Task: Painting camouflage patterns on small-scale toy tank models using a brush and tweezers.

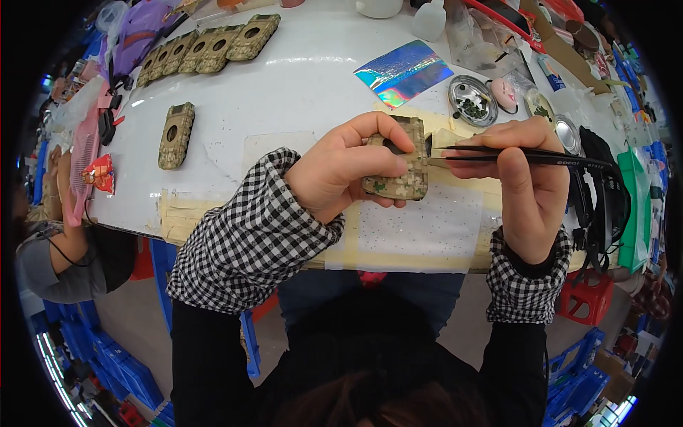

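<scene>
A camouflage-patterned plastic housing is gripped by my left hand, fingers and thumb wrapped round its left side. Part of its round opening is hidden behind my fingers. My right hand holds black tweezers; their tips are at the housing's right edge, and I cannot make out whether anything is between them. Beneath both hands lies a white sheet with scattered small dark specks, taped to the table. A round metal dish of small dark green pieces stands beyond my right hand.
Several matching camouflage housings line the far left, with a single one nearer. An iridescent sheet lies at the back. Black straps and a green tray are at the right edge. Another person's arm is at the left.
</scene>
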Demonstrator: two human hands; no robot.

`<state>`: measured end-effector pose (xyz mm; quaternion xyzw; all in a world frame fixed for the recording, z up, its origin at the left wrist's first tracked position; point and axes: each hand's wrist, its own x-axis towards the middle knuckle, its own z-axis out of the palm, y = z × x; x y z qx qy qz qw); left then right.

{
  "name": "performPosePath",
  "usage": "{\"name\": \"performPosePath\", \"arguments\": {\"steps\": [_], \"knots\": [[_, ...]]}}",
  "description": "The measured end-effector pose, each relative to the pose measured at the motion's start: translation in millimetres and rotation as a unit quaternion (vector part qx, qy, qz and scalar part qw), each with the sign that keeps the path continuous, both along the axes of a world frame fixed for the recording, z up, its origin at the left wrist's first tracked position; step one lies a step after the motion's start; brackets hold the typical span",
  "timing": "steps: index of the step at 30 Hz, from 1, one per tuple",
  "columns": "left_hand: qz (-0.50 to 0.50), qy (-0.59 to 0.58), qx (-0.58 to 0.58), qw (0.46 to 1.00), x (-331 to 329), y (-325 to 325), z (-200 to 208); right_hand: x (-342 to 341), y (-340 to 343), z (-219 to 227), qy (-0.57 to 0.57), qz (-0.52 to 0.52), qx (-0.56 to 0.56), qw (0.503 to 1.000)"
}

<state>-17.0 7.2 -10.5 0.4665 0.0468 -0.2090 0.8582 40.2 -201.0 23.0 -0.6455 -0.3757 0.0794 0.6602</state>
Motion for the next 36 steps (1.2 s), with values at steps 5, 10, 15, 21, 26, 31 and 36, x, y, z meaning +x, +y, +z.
{"name": "performPosePath", "arguments": {"steps": [5,10,15,21,26,31,36], "knots": [[-0.001,-0.003,-0.017,1.000,-0.2,1.2,-2.1,-0.1,-1.0,-0.3,-0.002,-0.001,0.003,1.000],[0.005,-0.004,-0.017,1.000,-1.0,0.9,-2.6,-0.1,-1.3,-0.7,-0.006,-0.002,0.004,1.000],[0.012,-0.007,-0.012,1.000,-1.3,-1.1,-2.9,-0.1,-1.7,-0.5,-0.006,-0.001,0.006,1.000],[0.012,-0.007,-0.028,0.999,-0.8,0.3,-1.4,0.2,-2.0,-1.3,-0.006,-0.003,0.003,1.000],[0.014,-0.007,-0.024,1.000,-1.7,-0.4,-0.6,0.8,-1.4,-1.3,-0.011,-0.002,0.003,1.000],[0.016,-0.017,-0.024,0.999,-0.9,-1.4,-5.2,1.1,-2.1,-1.6,-0.014,-0.007,0.000,1.000],[0.005,-0.019,-0.010,1.000,-0.6,0.1,-4.1,1.4,-2.4,-2.4,-0.013,-0.012,0.000,1.000]]}}
